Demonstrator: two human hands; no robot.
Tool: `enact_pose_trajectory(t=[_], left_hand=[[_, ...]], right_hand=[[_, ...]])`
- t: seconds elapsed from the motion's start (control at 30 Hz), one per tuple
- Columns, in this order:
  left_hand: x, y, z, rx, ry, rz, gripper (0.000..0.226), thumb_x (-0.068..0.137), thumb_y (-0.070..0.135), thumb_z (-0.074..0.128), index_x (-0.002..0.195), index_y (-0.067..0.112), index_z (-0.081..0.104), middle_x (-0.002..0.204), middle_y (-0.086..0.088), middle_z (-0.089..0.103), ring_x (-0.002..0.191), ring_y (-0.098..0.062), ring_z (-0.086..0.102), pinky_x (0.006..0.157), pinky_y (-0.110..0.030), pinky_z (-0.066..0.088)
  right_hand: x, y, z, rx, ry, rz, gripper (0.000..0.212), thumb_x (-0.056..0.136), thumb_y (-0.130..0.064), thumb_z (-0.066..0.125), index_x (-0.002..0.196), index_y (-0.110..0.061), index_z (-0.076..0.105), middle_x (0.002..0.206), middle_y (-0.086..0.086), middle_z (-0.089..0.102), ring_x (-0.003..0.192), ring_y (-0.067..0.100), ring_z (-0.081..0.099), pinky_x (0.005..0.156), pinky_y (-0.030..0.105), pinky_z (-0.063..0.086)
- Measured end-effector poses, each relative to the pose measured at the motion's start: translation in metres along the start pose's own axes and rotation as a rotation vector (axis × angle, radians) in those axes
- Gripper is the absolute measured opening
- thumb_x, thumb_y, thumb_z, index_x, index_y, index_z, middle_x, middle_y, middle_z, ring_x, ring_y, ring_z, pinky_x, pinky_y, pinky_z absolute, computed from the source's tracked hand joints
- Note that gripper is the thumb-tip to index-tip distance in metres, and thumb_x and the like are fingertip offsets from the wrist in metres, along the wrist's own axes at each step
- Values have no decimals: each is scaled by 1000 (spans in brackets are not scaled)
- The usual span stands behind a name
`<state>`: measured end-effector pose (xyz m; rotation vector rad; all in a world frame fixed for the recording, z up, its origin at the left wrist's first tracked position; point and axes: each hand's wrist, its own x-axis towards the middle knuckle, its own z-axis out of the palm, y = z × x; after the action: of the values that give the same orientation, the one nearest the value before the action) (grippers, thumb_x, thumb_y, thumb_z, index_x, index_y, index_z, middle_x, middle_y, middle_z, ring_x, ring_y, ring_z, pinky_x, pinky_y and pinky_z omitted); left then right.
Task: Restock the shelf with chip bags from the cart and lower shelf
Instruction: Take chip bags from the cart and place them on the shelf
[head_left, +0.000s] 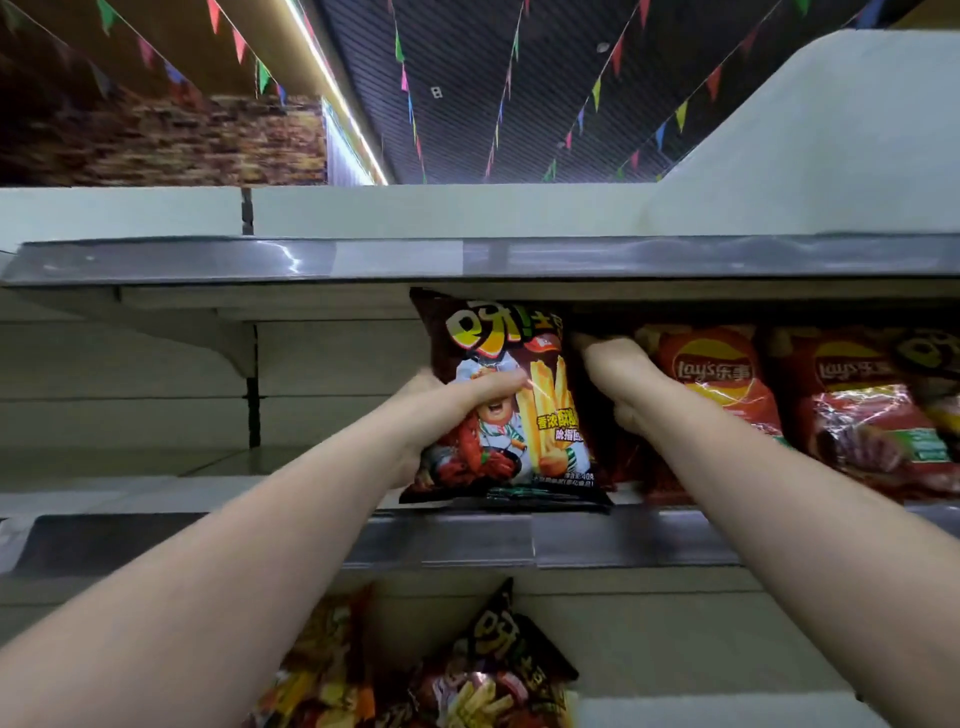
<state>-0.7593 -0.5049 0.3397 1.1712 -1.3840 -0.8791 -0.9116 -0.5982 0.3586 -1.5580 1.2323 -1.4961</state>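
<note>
A dark brown chip bag with a cartoon chef and fries stands upright at the front of the middle shelf. My left hand grips its left side, thumb across the front. My right hand reaches behind the bag's right edge with curled fingers, against a red Lay's bag; what it holds is hidden. Another red Lay's bag leans further right.
The shelf's left half holds nothing. A top shelf hangs close above the bags. On the lower shelf lie more chip bags, one dark, one orange. Ceiling bunting shows above.
</note>
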Motion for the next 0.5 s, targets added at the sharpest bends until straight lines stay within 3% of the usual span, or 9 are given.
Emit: enact_pose_trajectory(t=[0.07, 0.13, 0.23, 0.37, 0.5], left_hand=[[9, -3, 7, 12, 6, -4, 47, 74, 34, 78, 110, 11, 59, 72, -1, 72, 53, -11, 68, 41, -18, 48], [17, -10, 12, 23, 3, -14, 52, 73, 35, 79, 114, 14, 54, 84, -3, 69, 56, -9, 67, 39, -17, 47], [27, -16, 19, -18, -33, -32, 38, 74, 32, 78, 98, 18, 51, 79, -3, 66, 46, -6, 65, 38, -18, 47], [36, -18, 23, 5, -77, -23, 37, 72, 29, 79, 100, 12, 60, 77, -5, 71, 55, -11, 69, 44, -20, 51], [37, -30, 27, 34, -92, 42, 49, 71, 29, 80, 114, 14, 62, 91, -5, 74, 66, -11, 72, 48, -19, 52]], right_hand=[[-11, -1, -10, 2, -14, -40, 40, 94, -30, 49, 124, -5, 55, 121, 12, 61, 111, 30, 56, 98, 39, 45], [-23, 4, -19, -53, -53, -114, 37, 95, -25, 48, 129, -9, 52, 123, 8, 59, 115, 26, 55, 101, 40, 43], [-37, 12, -26, -173, -75, -175, 48, 95, -28, 49, 140, -14, 41, 133, 6, 53, 120, 23, 52, 104, 41, 42], [-42, 18, -33, -249, -14, -219, 52, 94, -30, 50, 143, -15, 37, 138, 8, 50, 123, 24, 49, 104, 40, 41], [-49, 21, -33, -355, 18, -264, 50, 96, -28, 48, 142, -13, 38, 139, 9, 49, 125, 25, 48, 104, 41, 40]])
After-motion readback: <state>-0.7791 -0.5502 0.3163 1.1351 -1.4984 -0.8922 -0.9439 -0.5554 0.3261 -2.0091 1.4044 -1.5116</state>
